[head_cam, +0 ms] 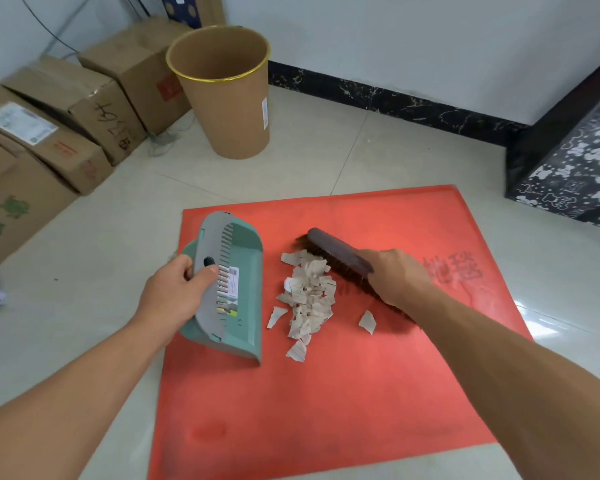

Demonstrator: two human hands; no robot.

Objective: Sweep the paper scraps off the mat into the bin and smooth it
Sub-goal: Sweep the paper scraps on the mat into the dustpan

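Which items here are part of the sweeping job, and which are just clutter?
In use: paper scraps, red mat, brush in the right hand, green dustpan in the left hand, brown bin.
Lying about: cardboard boxes, patterned black box.
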